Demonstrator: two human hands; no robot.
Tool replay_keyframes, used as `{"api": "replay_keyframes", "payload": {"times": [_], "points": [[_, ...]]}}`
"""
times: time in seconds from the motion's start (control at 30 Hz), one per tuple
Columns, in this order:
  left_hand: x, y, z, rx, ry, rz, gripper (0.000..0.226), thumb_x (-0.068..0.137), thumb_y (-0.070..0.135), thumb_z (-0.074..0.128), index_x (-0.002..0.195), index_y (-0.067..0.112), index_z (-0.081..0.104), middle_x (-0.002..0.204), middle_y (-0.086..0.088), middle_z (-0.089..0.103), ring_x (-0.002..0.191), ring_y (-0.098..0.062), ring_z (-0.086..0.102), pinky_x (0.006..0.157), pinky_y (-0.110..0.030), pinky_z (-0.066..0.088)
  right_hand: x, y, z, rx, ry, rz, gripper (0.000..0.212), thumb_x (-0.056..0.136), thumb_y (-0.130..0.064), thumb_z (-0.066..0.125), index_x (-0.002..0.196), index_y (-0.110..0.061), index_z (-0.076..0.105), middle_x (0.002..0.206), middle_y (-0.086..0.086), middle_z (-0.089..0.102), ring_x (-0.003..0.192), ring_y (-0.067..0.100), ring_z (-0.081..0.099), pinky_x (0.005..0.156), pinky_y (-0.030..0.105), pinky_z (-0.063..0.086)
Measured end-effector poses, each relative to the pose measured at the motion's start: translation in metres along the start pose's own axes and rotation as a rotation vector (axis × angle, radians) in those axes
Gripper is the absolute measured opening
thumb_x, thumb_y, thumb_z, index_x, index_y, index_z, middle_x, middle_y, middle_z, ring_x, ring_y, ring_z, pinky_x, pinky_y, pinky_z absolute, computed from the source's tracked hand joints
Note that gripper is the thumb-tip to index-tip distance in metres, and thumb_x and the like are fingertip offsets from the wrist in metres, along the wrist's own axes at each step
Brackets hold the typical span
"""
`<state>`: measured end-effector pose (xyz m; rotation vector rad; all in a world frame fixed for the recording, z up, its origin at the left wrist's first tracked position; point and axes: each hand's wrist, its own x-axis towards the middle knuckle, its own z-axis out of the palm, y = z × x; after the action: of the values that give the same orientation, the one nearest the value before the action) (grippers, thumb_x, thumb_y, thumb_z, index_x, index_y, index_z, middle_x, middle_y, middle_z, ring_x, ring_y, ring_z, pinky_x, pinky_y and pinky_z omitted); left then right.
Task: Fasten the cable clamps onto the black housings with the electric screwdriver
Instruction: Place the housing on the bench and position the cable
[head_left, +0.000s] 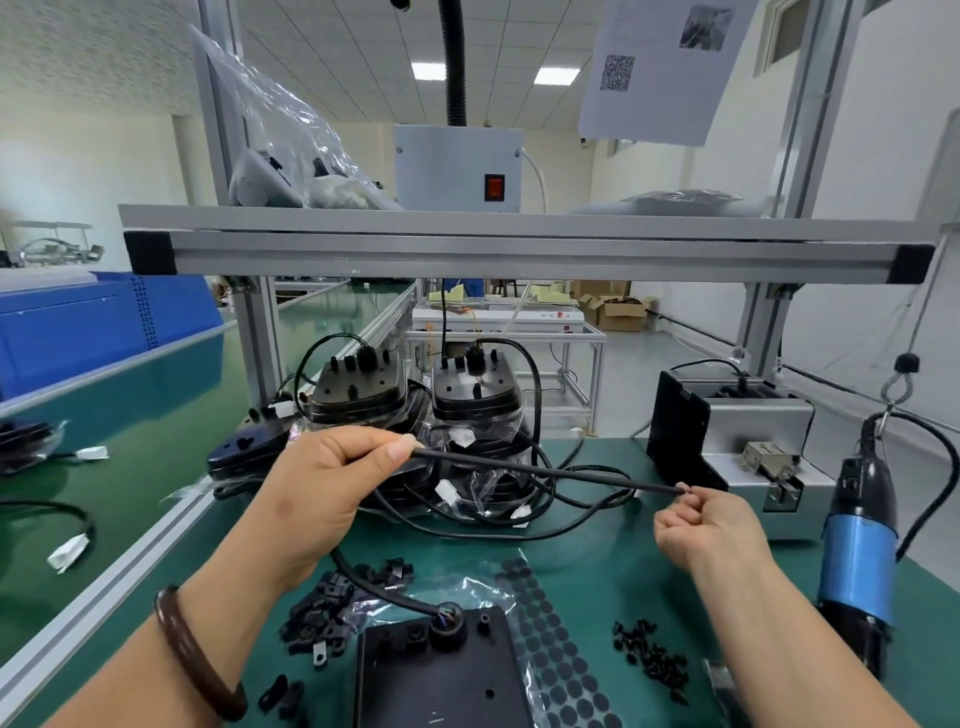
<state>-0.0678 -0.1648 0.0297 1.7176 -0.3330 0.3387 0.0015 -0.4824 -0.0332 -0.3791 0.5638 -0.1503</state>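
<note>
A black cable (545, 470) was held stretched across the middle of the frame. It was pinched between thumb and forefinger of the left hand (332, 478) and between the curled fingers of the right hand (711, 525). From the left hand it was led down to a black housing (441, 670), laid flat on the green mat (623, 571) at bottom centre. Loose cable clamps (332, 608) were scattered to the lower left of it, black screws (654, 660) to its right. The electric screwdriver (857, 545) was hung at the right edge, untouched. Further housings (363, 389) were stacked behind the hands.
</note>
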Motion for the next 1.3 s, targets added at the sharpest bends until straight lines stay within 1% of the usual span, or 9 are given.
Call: {"api": "replay_keyframes", "payload": {"times": [0.07,0.13,0.27,0.47,0.6,0.8,1.0,1.13,1.3], "points": [[0.0,-0.003,0.002,-0.063,0.015,0.003,0.023,0.073,0.032,0.06,0.083,0.02,0.077,0.043,0.017,0.049,0.041,0.001,0.046,0.064,-0.018,0.046,0.002,0.002,0.0,0.009,-0.011,-0.014,0.027,0.098,-0.008,0.035,0.073,-0.013,0.045,0.033,-0.006,0.031,0.023,0.007,0.021,0.03,0.016,0.012],[0.0,-0.006,0.001,-0.12,0.059,-0.007,0.023,0.074,0.036,0.06,0.087,0.026,0.077,0.053,0.017,0.054,0.048,0.0,0.045,0.058,-0.01,0.038,0.0,0.007,0.003,0.009,-0.052,-0.03,0.027,0.1,-0.009,0.034,0.076,-0.012,0.046,0.044,-0.006,0.034,0.026,0.005,0.025,0.03,0.015,0.016],[-0.011,-0.032,-0.008,-0.148,0.139,-0.109,0.038,0.082,0.03,0.063,0.119,0.04,0.059,0.085,0.02,0.063,0.092,0.006,0.059,0.099,-0.021,0.035,-0.024,0.035,0.015,-0.162,-0.206,-0.005,0.025,0.103,-0.015,0.039,0.084,-0.004,0.051,0.068,0.001,0.048,0.05,0.003,0.04,0.034,0.012,0.033],[-0.052,-0.075,-0.011,-0.078,0.174,-0.275,0.062,0.096,0.004,0.049,0.119,0.06,0.036,0.101,0.021,0.067,0.092,-0.002,0.058,0.085,-0.037,0.046,-0.079,0.104,0.02,-1.199,-0.683,-0.112,0.013,0.09,-0.015,0.064,0.095,-0.005,0.07,0.075,0.004,0.07,0.058,0.009,0.06,0.053,0.018,0.049],[-0.059,-0.081,-0.007,-0.105,0.282,-0.232,0.061,0.097,0.01,0.047,0.126,0.059,0.025,0.099,0.019,0.068,0.092,-0.013,0.061,0.083,-0.039,0.047,-0.084,0.129,0.01,-1.838,-0.856,-0.398,0.022,0.089,-0.031,0.063,0.087,-0.011,0.073,0.064,-0.008,0.057,0.05,-0.002,0.044,0.052,0.009,0.037],[-0.085,-0.076,-0.001,0.056,0.019,-0.241,0.09,0.08,0.032,0.072,0.123,0.07,0.003,0.1,0.027,0.069,0.095,0.01,0.063,0.086,-0.019,0.044,-0.07,0.144,0.033,-1.999,-0.892,-0.473,0.014,0.087,-0.022,0.065,0.091,-0.015,0.077,0.064,-0.014,0.066,0.057,-0.008,0.056,0.059,0.008,0.042],[-0.091,-0.076,0.009,0.257,-0.003,-0.164,0.088,0.085,0.031,0.064,0.119,0.074,-0.004,0.093,0.035,0.067,0.094,0.018,0.059,0.088,-0.014,0.045,-0.048,0.186,0.056,-2.418,-0.947,-0.788,0.029,0.093,-0.016,0.053,0.115,-0.014,0.071,0.115,0.006,0.07,0.108,0.024,0.061,0.094,0.027,0.048],[-0.093,-0.08,0.012,0.347,0.004,-0.155,0.089,0.08,0.037,0.066,0.123,0.072,-0.004,0.093,0.035,0.066,0.094,0.02,0.057,0.086,-0.009,0.043,-0.041,0.191,0.06,-2.587,-0.92,-0.74,0.027,0.094,-0.019,0.053,0.109,-0.007,0.071,0.107,0.012,0.07,0.102,0.03,0.06,0.088,0.035,0.051],[-0.095,-0.078,0.014,0.463,-0.001,-0.135,0.083,0.079,0.042,0.066,0.122,0.07,0.002,0.088,0.034,0.063,0.092,0.029,0.049,0.074,0.0,0.038,-0.032,0.187,0.055,-2.476,-0.944,-0.763,0.022,0.09,-0.017,0.059,0.104,-0.008,0.074,0.106,0.007,0.072,0.102,0.024,0.062,0.077,0.019,0.038]]}}
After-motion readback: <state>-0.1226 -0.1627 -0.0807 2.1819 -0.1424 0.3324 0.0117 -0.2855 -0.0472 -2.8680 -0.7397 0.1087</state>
